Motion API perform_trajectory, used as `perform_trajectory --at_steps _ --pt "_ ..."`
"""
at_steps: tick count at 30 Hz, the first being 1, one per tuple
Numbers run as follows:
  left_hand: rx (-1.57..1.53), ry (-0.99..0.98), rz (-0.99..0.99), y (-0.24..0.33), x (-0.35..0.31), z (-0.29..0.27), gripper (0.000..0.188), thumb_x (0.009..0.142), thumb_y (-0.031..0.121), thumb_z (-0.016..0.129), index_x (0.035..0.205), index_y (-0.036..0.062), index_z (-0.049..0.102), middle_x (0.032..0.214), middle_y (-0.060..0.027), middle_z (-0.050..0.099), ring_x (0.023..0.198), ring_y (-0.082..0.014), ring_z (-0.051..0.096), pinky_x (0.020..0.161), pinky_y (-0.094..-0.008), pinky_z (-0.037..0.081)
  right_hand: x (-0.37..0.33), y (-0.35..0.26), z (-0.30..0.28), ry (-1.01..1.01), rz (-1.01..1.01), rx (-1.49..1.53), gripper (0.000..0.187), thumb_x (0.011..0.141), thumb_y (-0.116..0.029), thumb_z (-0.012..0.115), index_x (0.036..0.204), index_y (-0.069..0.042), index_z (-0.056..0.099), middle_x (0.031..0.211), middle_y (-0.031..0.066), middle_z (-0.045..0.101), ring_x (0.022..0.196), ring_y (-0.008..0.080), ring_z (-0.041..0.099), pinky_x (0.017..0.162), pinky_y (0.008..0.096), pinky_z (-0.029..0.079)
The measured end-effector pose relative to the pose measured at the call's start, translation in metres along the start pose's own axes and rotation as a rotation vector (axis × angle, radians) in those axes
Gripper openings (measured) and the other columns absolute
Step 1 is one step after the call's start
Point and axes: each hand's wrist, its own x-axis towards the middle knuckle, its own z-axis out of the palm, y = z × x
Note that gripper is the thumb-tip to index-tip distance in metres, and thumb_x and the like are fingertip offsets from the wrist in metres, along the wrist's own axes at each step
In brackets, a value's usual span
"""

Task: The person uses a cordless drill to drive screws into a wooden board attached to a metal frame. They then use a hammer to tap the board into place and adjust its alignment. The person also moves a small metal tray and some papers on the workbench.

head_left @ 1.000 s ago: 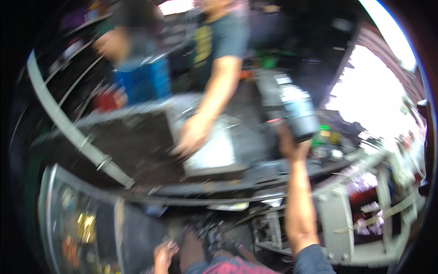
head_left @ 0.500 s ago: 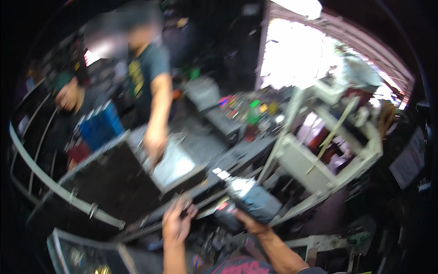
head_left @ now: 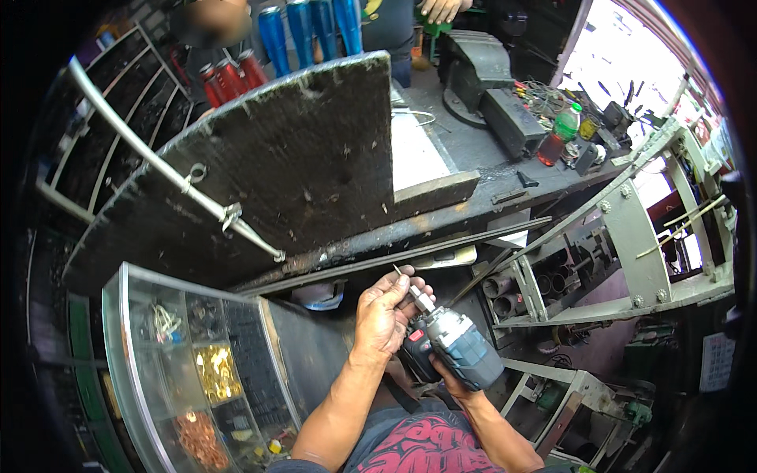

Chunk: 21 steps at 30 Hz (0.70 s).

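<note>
A grey-blue cordless impact wrench (head_left: 465, 347), with a silver socket (head_left: 423, 301) on its nose, points up and to the left in front of my body. My right hand (head_left: 451, 380) is closed round its grip, partly hidden beneath the tool body. The black battery (head_left: 418, 363) shows at the left of the grip. My left hand (head_left: 385, 314) is closed right beside the socket, thumb pressed to the fingers. A thin metal tip juts out above its thumb, but the rest of that piece is hidden. Whether these fingers touch the socket, I cannot tell.
Ahead stands a workbench with an upright dark board (head_left: 315, 158), a vise (head_left: 481, 71) and a bottle of red liquid (head_left: 556, 134). A glass-topped case of small parts (head_left: 181, 347) is at lower left; a pale metal frame (head_left: 631, 236) is at right. Another person's hand (head_left: 443, 9) shows beyond the bench.
My view has swung downward, so the bench sits higher. My left hand has come in from apart to beside the socket. The other person's arm has drawn back from the bench.
</note>
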Motion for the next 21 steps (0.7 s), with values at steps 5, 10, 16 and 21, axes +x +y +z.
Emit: perform_trajectory --at_steps 5,10,16,21 --pt "-0.006 0.102 0.126 -0.014 -0.026 -0.004 0.021 0.104 0.013 0.058 0.120 -0.0010 0.061 0.103 -0.0151 0.070 0.096 -0.0284 0.072 0.090 -0.0430 0.061 -0.019 0.022 -0.010 -0.138 -0.178 -0.111 0.030 0.091 -0.019 0.074 0.119 -0.009 0.070 0.114 0.0110 0.070 0.107 0.0314 0.064 0.095 0.0451 0.048" --pt "0.025 0.087 0.151 -0.034 -0.049 0.005 0.023 0.102 0.012 0.060 0.120 -0.0026 0.060 0.103 -0.0173 0.070 0.095 -0.0292 0.073 0.088 -0.0423 0.062 -0.034 0.027 -0.023 -0.112 -0.162 -0.033 0.028 0.088 -0.019 0.074 0.115 -0.012 0.071 0.106 0.0088 0.073 0.098 0.0306 0.068 0.087 0.0442 0.053" --pt "0.083 0.109 0.125 -0.047 -0.054 -0.004 0.022 0.101 0.011 0.062 0.119 -0.0020 0.060 0.103 -0.0176 0.070 0.095 -0.0300 0.073 0.087 -0.0441 0.062 -0.045 0.037 -0.018 -0.067 -0.268 -0.133 0.021 0.084 -0.019 0.076 0.102 -0.011 0.072 0.094 0.0082 0.073 0.087 0.0313 0.070 0.077 0.0428 0.056" --pt "0.101 0.134 -0.012 -0.029 -0.019 -0.030 0.021 0.101 0.015 0.062 0.115 -0.0013 0.063 0.103 -0.0157 0.070 0.093 -0.0293 0.071 0.086 -0.0451 0.062 -0.029 0.045 0.026 0.015 -0.258 -0.077 0.022 0.080 -0.016 0.077 0.099 -0.007 0.071 0.096 0.0113 0.072 0.087 0.0336 0.069 0.076 0.0427 0.056"
